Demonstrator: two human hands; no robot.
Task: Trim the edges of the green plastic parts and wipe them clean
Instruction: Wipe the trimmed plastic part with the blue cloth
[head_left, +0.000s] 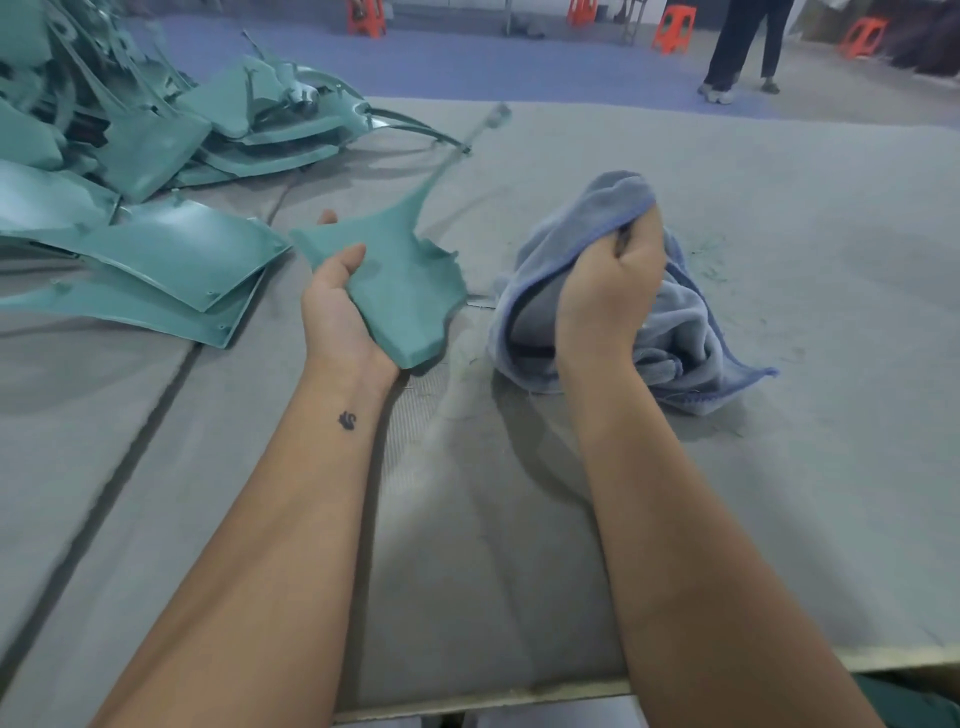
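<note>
left hand (337, 296) grasps a green part (395, 270); right hand (608, 291), at 3 o'clock, clenches the blue cloth (675, 322). the thin tail could snap if wiped hard.

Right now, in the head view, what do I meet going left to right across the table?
Pile of green plastic parts → left hand holding a green plastic part → right hand gripping the blue cloth.

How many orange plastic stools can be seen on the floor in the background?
4: one at top centre-left, one near top centre, one left of the standing person, one at far right. More may be hidden beyond the frame.
</note>
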